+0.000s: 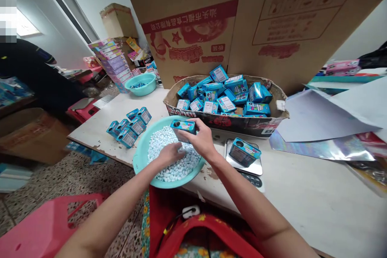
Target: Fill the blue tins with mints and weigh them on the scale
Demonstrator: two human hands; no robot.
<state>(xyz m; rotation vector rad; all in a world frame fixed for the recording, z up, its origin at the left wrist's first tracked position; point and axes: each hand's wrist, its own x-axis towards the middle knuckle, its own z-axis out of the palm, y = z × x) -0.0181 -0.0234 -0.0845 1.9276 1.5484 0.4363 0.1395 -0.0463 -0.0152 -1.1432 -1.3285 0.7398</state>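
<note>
My right hand [202,139] is closed around a small blue candy box [183,126], tilted above a turquoise basin [140,165]. A dark round hole shows at the left of the box's top. Down in the basin, my left hand [171,155] touches the pale blue and white round candies [169,174]; its fingers are blurred and partly sunk among them. To the right, another blue box [244,152] with a round hole stands on a small digital scale [256,168]. Several similar boxes [127,136] are grouped left of the basin.
Behind the basin, a low cardboard tray [272,124] holds many blue boxes, with a large carton [193,16] behind it. A second turquoise basin [148,88] sits at the back left. Paper sheets [326,113] lie right; a pink stool [45,225] stands lower left. A person in dark clothing [27,72] is far left.
</note>
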